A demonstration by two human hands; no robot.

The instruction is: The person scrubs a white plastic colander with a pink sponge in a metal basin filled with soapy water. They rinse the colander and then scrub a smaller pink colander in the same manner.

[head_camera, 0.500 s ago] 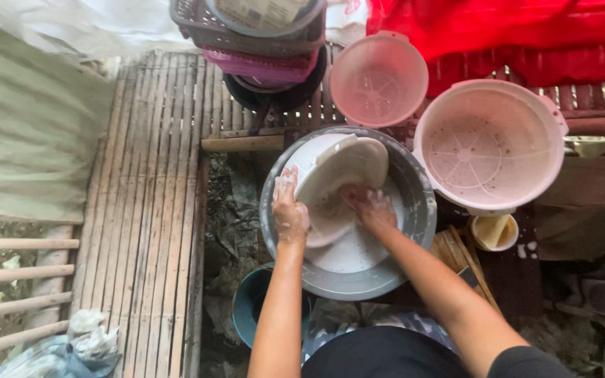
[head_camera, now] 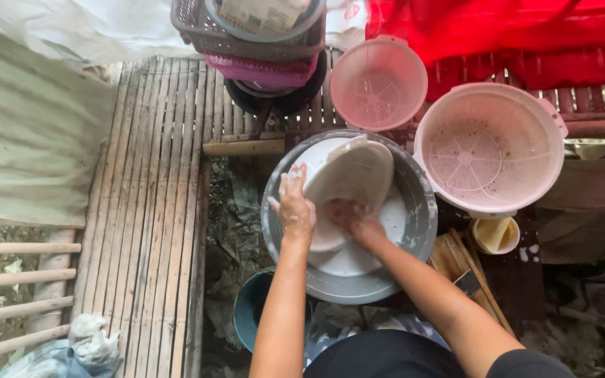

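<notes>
A round grey metal basin (head_camera: 419, 231) sits below me with whitish soapy water in it. My left hand (head_camera: 294, 207) grips the left edge of a white plate (head_camera: 355, 175) and holds it tilted up inside the basin. My right hand (head_camera: 353, 217) presses against the plate's lower face, wet and soapy; whether it holds a cloth or sponge I cannot tell. More white dishes lie under the plate in the water.
Two pink plastic colander baskets stand behind the basin, a small one (head_camera: 378, 82) and a large one (head_camera: 489, 148). Stacked crates and pans (head_camera: 260, 42) sit at the back. A slatted bamboo platform (head_camera: 150, 210) runs on the left. A blue bucket (head_camera: 248, 308) stands near my left elbow.
The plate is tilted a little more and my right hand has shifted slightly along its face. My left hand keeps its grip.
</notes>
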